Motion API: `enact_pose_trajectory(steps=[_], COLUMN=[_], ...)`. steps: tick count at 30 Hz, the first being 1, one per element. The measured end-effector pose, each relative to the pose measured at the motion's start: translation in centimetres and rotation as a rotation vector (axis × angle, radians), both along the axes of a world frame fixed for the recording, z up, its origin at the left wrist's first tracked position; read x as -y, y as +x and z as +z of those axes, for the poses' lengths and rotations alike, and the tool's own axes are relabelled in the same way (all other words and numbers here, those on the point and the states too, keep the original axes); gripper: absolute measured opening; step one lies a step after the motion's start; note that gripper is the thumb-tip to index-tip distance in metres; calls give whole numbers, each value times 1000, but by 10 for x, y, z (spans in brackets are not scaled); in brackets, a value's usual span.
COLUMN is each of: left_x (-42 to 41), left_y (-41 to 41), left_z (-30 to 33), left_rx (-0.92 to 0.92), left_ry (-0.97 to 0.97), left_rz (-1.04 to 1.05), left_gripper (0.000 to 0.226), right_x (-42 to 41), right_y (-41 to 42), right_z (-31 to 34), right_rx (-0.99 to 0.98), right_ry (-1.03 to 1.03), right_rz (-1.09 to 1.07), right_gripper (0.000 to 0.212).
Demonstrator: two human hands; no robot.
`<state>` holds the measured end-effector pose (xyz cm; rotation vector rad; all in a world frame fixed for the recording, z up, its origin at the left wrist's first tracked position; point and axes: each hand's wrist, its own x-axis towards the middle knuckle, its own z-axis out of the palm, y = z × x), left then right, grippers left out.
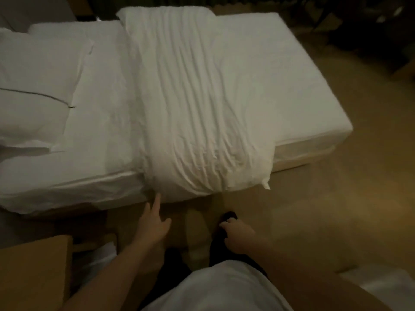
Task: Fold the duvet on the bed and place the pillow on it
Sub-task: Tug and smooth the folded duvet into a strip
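Both hands hold nothing: left hand (155, 225) spread, forefinger near the folded duvet (197, 113), right hand (238, 236) loosely curled

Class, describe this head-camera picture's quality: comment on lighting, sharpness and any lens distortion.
Head view: dim, warm light, the far background nearly black; the whole frame soft, so the folded duvet shows creases but no fine texture; the left hand and right hand slightly blurred; wide-angle bending curves the bed edges.

The pillow (33, 86) is cut off by the left edge. The far room is too dark to tell. A cardboard box (31, 272) runs off the near left corner.
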<state>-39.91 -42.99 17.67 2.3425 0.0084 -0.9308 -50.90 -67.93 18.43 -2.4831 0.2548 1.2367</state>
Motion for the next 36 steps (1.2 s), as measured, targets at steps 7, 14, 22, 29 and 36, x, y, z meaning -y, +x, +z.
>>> enact_pose_trajectory(steps=[7, 14, 22, 29, 36], left_x=[92, 238, 419, 548, 570], left_y=[26, 41, 86, 167, 206], left_z=[9, 5, -72, -208, -298], left_rx=[127, 351, 566, 917, 1049], left_ry=[0, 136, 326, 306, 212], left_rz=[-325, -705, -1220, -1729, -1765], left_gripper=[77, 72, 64, 60, 52], right_x=[72, 164, 302, 351, 341], right_y=[-21, -12, 10, 54, 97], right_z=[2, -21, -113, -284, -387], right_rx=[56, 253, 258, 234, 305], right_ry=[19, 116, 363, 463, 623], right_rz=[-352, -725, -1250, -1606, -1910], right_gripper=[49, 56, 57, 50, 59])
